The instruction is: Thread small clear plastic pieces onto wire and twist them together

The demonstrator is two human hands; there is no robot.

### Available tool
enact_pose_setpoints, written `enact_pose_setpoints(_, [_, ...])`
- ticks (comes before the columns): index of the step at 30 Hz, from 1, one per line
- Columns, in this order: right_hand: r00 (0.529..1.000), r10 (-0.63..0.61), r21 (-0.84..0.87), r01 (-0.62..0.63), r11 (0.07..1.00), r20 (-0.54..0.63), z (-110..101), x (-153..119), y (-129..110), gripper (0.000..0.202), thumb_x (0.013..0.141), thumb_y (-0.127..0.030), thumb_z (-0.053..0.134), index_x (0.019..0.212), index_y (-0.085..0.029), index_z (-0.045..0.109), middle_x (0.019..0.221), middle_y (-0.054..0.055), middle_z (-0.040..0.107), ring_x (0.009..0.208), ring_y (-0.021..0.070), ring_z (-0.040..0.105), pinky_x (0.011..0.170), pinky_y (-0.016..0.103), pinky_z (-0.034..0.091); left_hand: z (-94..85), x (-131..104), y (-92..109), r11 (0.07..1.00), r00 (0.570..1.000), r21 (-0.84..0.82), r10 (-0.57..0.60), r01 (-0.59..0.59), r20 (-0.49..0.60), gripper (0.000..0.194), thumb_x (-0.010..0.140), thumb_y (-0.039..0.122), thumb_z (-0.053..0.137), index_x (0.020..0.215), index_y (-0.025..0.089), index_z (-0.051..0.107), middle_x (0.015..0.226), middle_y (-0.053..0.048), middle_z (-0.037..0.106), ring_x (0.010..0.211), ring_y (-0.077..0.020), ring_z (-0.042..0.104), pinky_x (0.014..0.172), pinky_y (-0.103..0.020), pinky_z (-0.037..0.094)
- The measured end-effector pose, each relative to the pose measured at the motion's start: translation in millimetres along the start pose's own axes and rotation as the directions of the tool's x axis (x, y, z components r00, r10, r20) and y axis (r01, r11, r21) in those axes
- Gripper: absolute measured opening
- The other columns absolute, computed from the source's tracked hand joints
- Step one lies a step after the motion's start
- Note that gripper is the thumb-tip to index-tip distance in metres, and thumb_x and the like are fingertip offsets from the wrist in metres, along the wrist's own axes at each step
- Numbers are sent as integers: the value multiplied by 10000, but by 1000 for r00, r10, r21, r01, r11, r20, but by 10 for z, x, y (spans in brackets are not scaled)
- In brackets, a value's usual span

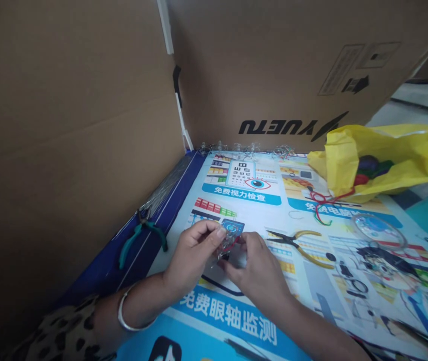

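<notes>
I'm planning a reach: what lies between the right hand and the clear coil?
In the head view, the yellow-handled pliers lie open on the printed sheet between the right hand and the clear coil.

The single view comes from a camera worn on the person's head, looking forward and down over the poster-covered counter (253,213). It sits close above the work: the left hand (195,255) and right hand (259,273) show just below the middle of the frame, their forearms reaching in from the bottom edge. Its wide field takes in a left cardboard panel (78,100), near and large, a back cardboard panel (266,65) farther off, and, out to the right, a yellow bag (390,150).
</notes>
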State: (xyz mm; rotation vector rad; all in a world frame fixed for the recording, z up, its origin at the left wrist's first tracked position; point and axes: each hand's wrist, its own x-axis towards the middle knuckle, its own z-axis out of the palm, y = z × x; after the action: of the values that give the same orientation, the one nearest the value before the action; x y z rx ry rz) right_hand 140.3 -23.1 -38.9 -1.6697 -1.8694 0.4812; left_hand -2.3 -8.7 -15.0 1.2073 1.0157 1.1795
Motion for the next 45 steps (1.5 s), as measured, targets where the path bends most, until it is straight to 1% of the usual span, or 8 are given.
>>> enact_pose_setpoints(6, [999, -5, 9, 5, 1000, -49, 56, 9, 54, 171, 692, -263, 555, 830, -192, 483, 810, 51, 563, 730, 203, 540, 604, 300, 397, 3, -11, -7, 1000, 1000, -25, 9, -9, 10, 193, 831, 324, 557, 745, 151, 550, 655, 27, 507, 611, -73, 453, 587, -188, 380])
enact_pose_setpoints(9, [999, -5, 68, 8, 998, -43, 56, 22, 92, 135, 709, -228, 532, 836, -190, 508, 809, 45, 574, 739, 195, 540, 617, 292, 399, -4, -2, -14, 999, 1000, -33, -10, 10, 15, 193, 839, 327, 545, 756, 153, 538, 654, 29, 502, 600, -70, 445, 573, -185, 369])
enact_pose_setpoints(20, [999, -46, 276, 42, 960, 7, -152, 59, 219, 156, 774, -259, 515, 878, -176, 597, 808, 40, 586, 688, 162, 530, 594, 268, 414, -72, 76, -32, 999, 999, 51, 9, -7, -42, 209, 840, 345, 530, 748, 158, 539, 682, 21, 517, 651, -86, 466, 614, -192, 375])
enact_pose_setpoints(25, [993, 1, 351, -42, 935, 117, -229, 95, 279, 206, 780, -321, 520, 893, -181, 619, 781, 24, 608, 624, 148, 524, 584, 272, 420, -99, 114, -50, 996, 997, 77, -39, 45, -71, 223, 836, 371, 526, 755, 164, 538, 686, 26, 518, 635, -85, 470, 590, -185, 381])
enact_pose_setpoints(31, [964, 17, 492, -151, 857, 267, -267, 112, 346, 274, 794, -382, 530, 961, -185, 621, 853, 33, 655, 745, 183, 584, 653, 280, 451, -112, 144, -82, 993, 989, 31, -114, 118, -96, 224, 812, 388, 548, 753, 173, 531, 690, 31, 538, 629, -88, 507, 568, -182, 405])
enact_pose_setpoints(38, [959, 41, 514, -186, 837, 281, -340, 127, 294, 238, 796, -390, 547, 882, -200, 661, 866, 16, 678, 797, 191, 600, 688, 267, 457, -107, 161, -101, 988, 986, -37, -155, 153, -64, 217, 800, 399, 560, 810, 184, 531, 687, 33, 538, 603, -83, 522, 538, -181, 418])
enact_pose_setpoints(41, [954, 68, 536, -222, 815, 292, -345, 133, 287, 249, 794, -398, 557, 893, -197, 663, 879, 17, 684, 820, 195, 603, 727, 273, 456, -88, 168, -87, 989, 989, -71, -131, 127, -63, 204, 793, 346, 580, 914, 192, 521, 770, 21, 560, 636, -85, 545, 596, -207, 455])
enact_pose_setpoints(45, [946, 86, 551, -254, 795, 311, -331, 140, 312, 265, 800, -412, 563, 925, -200, 664, 877, 17, 688, 824, 190, 603, 730, 271, 451, -77, 152, -78, 996, 996, -57, -73, 69, -55, 262, 806, 324, 568, 1025, 195, 503, 877, -19, 576, 738, -115, 561, 677, -248, 484])
